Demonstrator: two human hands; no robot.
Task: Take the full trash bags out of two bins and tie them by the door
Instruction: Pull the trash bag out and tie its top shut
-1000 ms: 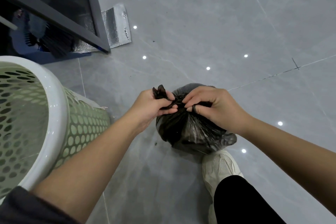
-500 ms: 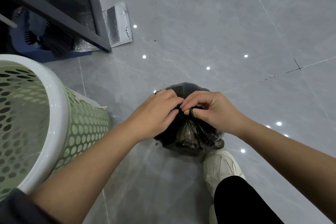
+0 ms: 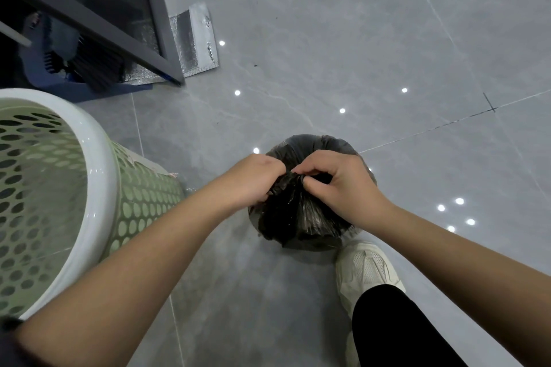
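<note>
The grey tiled floor (image 3: 343, 39) lies bare beyond the black trash bag (image 3: 298, 223) and to its right, so passage is open there. The bag's top is taken up by the left hand (image 3: 253, 179) and right hand (image 3: 343, 185), which grip its gathered neck. The green bin (image 3: 101, 158) stands near on the left, leaving only a strip of floor, a white shoe (image 3: 366, 271) sits just beside the bag's near side, and a dark door frame (image 3: 158, 9), silver mat (image 3: 196, 36) and brush (image 3: 98, 71) close the far-left corner.

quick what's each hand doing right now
Left hand: closed, gripping the gathered top of the black trash bag.
Right hand: closed, pinching the same gathered top.
</note>
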